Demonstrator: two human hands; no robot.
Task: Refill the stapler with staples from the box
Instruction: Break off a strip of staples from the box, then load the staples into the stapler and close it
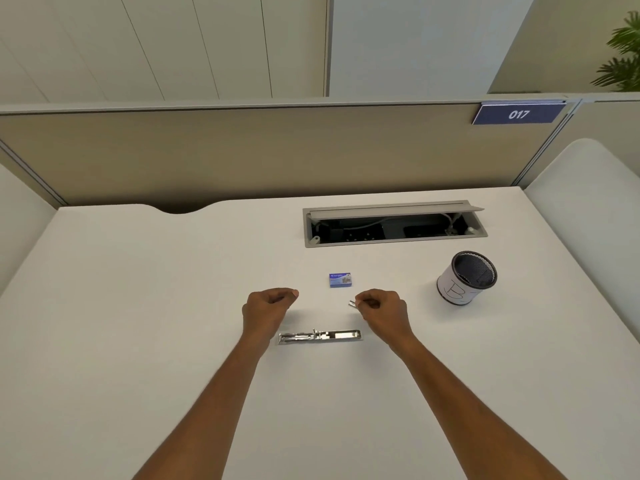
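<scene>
The left hand (268,306) hangs over the white tabletop (138,323), curled into a loose fist with nothing seen in it. Just near and right of it the stapler (320,336) lies flat on the tabletop, opened out into a long shiny metal strip running left to right, between the two forearms and apart from both hands. Beyond it, a little further off, sits the small blue box (341,279) of staples, closed as far as can be told, with bare tabletop all round it. The right hand (381,306) is level with the left, thumb and forefinger pinched on a short silvery strip of staples (352,303) that sticks out leftward; the other fingers are folded in. Nothing lies between this strip and the stapler.

Far right of the box, a cable tray (394,225) is sunk in the tabletop with its lid raised, wires showing inside. Near right of that stands a pen cup (465,278), black mesh with a white wrap, tilted in this wide view. A beige partition (242,154) backs the tabletop, carrying a blue tag (518,114) marked 017 at its right end. A plant (623,53) shows at the far right.
</scene>
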